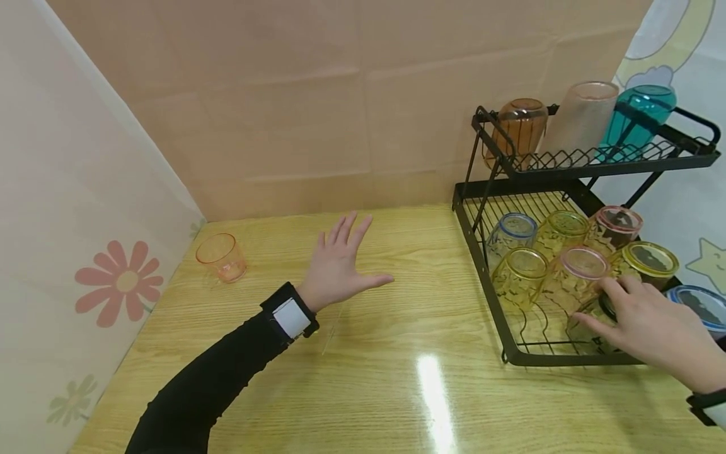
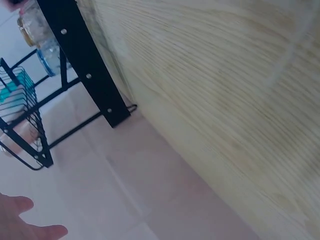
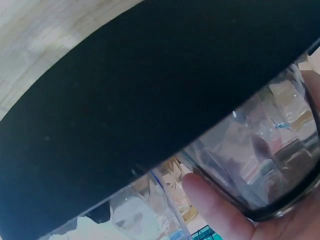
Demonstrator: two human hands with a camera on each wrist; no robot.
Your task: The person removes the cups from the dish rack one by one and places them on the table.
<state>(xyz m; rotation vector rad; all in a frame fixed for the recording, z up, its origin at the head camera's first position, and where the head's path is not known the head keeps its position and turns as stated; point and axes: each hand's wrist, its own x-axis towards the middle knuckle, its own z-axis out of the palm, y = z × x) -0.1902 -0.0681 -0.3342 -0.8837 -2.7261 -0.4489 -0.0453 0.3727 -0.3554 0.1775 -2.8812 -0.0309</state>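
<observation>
My right hand reaches into the front of the black dish rack's lower tier, its fingers and thumb around a clear glass with a black rim. That glass stands upside down, partly hidden behind the hand in the head view. Close by are a pink-rimmed glass, a yellow-rimmed glass and a blue-rimmed glass. Over the middle of the table, my left hand is held with fingers straight and thumb spread, holding nothing; its fingertips show in the left wrist view's lower corner.
The dish rack stands at the right; more upturned glasses fill its lower tier. Its upper tier bears a brown glass, a frosted tumbler and a teal glass. An orange-rimmed glass is at the table's far left.
</observation>
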